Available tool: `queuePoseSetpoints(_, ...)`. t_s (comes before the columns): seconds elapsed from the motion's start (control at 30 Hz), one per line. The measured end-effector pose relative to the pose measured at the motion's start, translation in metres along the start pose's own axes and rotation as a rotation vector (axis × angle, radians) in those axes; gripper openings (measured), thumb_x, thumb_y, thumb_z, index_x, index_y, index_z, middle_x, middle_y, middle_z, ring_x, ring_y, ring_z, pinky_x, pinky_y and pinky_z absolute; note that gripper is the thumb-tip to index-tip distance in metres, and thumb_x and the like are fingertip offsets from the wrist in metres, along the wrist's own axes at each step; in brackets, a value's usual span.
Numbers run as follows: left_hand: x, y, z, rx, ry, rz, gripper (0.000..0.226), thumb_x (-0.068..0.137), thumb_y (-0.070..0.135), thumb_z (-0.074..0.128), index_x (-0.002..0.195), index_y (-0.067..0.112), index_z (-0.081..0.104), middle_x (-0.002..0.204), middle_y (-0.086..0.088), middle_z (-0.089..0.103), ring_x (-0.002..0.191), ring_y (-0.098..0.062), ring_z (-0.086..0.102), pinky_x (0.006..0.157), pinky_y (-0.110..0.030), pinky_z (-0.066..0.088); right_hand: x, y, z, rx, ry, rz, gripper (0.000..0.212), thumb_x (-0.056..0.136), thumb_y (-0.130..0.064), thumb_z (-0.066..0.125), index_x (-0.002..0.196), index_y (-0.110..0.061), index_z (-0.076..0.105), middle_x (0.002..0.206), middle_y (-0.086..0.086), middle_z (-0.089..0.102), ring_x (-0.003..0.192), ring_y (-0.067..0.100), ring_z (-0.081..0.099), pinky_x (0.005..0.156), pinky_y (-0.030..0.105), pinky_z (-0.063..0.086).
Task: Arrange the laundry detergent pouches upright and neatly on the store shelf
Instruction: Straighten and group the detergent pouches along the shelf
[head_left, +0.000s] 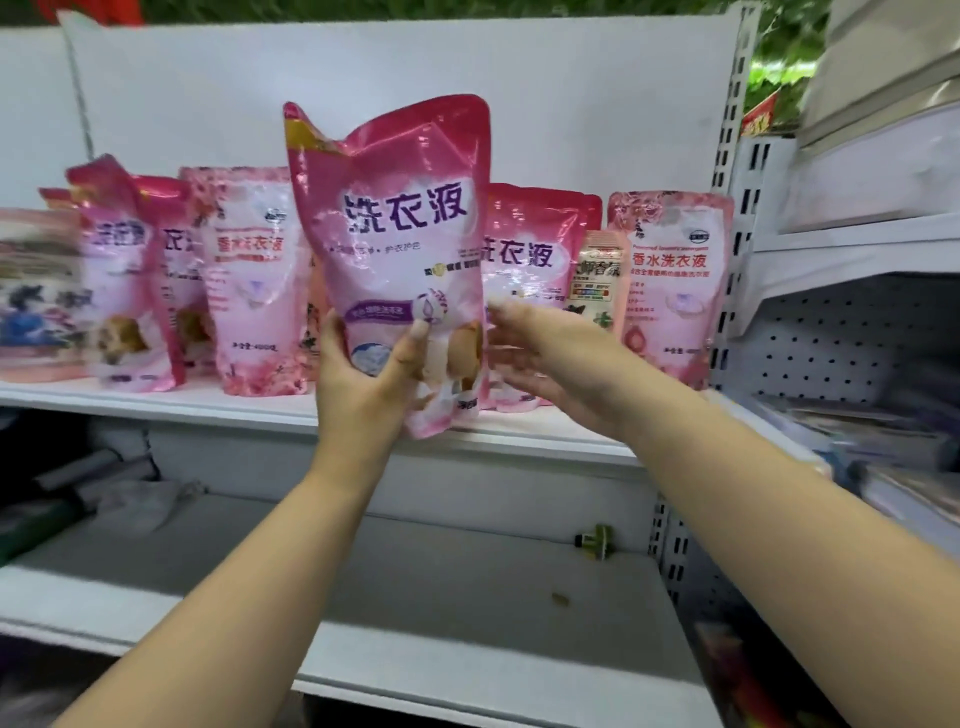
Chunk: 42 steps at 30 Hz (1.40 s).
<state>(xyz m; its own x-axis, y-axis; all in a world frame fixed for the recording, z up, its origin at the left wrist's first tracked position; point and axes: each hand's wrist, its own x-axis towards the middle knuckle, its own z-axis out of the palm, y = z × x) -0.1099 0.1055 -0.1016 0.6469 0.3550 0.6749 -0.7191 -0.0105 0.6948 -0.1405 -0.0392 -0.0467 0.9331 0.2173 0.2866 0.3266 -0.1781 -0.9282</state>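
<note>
A left hand (363, 374) grips one pink pouch (395, 249); the right hand (550, 353), fingers spread, holds nothing; five pouches (670, 280) line the shelf (156, 400).

The scene is brightly and evenly lit, with soft light from above and no hard shadows on the white metal store shelf (260, 400). The space beneath that shelf at the left of the frame lies in dim shade. Glare streaks the glossy pink plastic detergent pouch (400, 249) at the centre, mostly on its crinkled top. That pouch's large print is fairly sharp, while the pink pouches at the left edge (124, 280) are smeared by motion blur. Wide-angle distortion bends the perforated white shelf upright (727, 156) at the upper right, and the right edge is soft.
</note>
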Motion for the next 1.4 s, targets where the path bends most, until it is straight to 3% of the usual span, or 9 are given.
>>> queuePoseSetpoints(0.17,0.021,-0.003,-0.056,0.052,-0.089,0.002,0.046,0.076,0.022,0.073,0.112,0.02,0.046,0.094,0.014,0.059,0.074,0.013,0.061,0.068,-0.006,0.047,0.038,-0.004,0.068,0.292,-0.068,0.013,0.023,0.093,-0.037,0.047,0.103,-0.019,0.058,0.084,-0.005,0.065,0.073,0.01,0.061,0.065,0.025,0.048)
queuePoseSetpoints(0.33,0.044,-0.008,-0.126,0.181,-0.124,-0.03,0.079,0.054,0.058,0.066,0.122,0.025,0.042,0.109,0.011,0.061,0.094,0.004,0.062,0.082,-0.015,0.049,0.072,-0.008,0.141,0.358,-0.027,-0.039,0.008,0.09,-0.022,0.056,0.096,-0.019,0.05,0.073,-0.004,0.056,0.049,0.005,0.056,0.046,0.02,0.044)
queuePoseSetpoints(0.47,0.069,-0.003,-0.17,0.3,-0.135,-0.107,0.067,0.067,0.043,0.076,0.122,0.018,0.047,0.11,0.002,0.062,0.1,-0.013,0.061,0.086,-0.026,0.05,0.096,-0.006,0.183,0.311,-0.024,-0.05,0.009,0.088,-0.028,0.06,0.086,-0.021,0.055,0.08,-0.002,0.062,0.069,0.013,0.059,0.061,0.03,0.049)
queuePoseSetpoints(0.6,0.076,-0.008,-0.193,0.264,0.007,-0.061,0.036,0.075,0.019,0.072,0.105,0.021,0.051,0.088,0.013,0.062,0.067,0.012,0.061,0.059,-0.004,0.047,0.107,0.0,0.187,0.057,0.162,-0.188,0.044,0.086,-0.041,0.057,0.119,-0.012,0.053,0.113,0.0,0.058,0.104,0.015,0.054,0.088,0.031,0.048)
queuePoseSetpoints(0.7,0.08,-0.012,-0.205,0.274,0.047,-0.009,0.04,0.075,0.022,0.071,0.106,0.023,0.047,0.091,0.016,0.059,0.067,0.019,0.057,0.061,0.001,0.044,0.12,0.008,0.174,0.105,0.435,-0.229,0.061,0.085,-0.038,0.062,0.134,-0.01,0.04,0.12,0.0,0.052,0.11,0.014,0.049,0.09,0.025,0.043)
queuePoseSetpoints(0.8,0.086,-0.013,-0.209,0.278,0.087,0.037,0.036,0.074,0.025,0.072,0.101,0.027,0.048,0.091,0.017,0.058,0.071,0.019,0.058,0.068,-0.001,0.045,0.137,0.013,0.181,0.13,0.361,-0.04,0.08,0.081,-0.042,0.066,0.143,-0.008,0.027,0.139,0.007,0.044,0.127,0.026,0.043,0.105,0.043,0.038)
queuePoseSetpoints(1.07,0.091,-0.013,-0.21,0.204,0.2,0.093,0.055,0.071,0.038,0.068,0.115,0.019,0.042,0.102,0.01,0.058,0.088,0.005,0.06,0.085,-0.015,0.048,0.133,0.011,0.179,-0.087,0.56,-0.189,0.015,0.085,-0.022,0.065,0.087,-0.007,0.064,0.084,0.006,0.067,0.071,0.02,0.057,0.059,0.032,0.049)
queuePoseSetpoints(1.27,0.098,-0.022,-0.177,0.205,0.11,0.068,0.034,0.08,0.029,0.068,0.099,0.031,0.041,0.094,0.018,0.055,0.077,0.017,0.057,0.073,-0.003,0.044,0.08,-0.019,0.136,0.016,0.618,-0.43,0.007,0.082,-0.022,0.068,0.079,-0.028,0.065,0.078,-0.01,0.067,0.073,0.023,0.063,0.065,0.035,0.055)
queuePoseSetpoints(1.4,0.105,-0.034,-0.141,0.289,-0.03,-0.014,0.071,0.08,0.038,0.065,0.136,0.009,0.032,0.127,-0.003,0.051,0.118,-0.017,0.049,0.095,-0.017,0.036,0.06,-0.014,0.107,0.068,0.73,-0.46,0.007,0.08,-0.022,0.07,0.08,-0.028,0.066,0.076,-0.013,0.066,0.076,0.012,0.063,0.067,0.027,0.055)
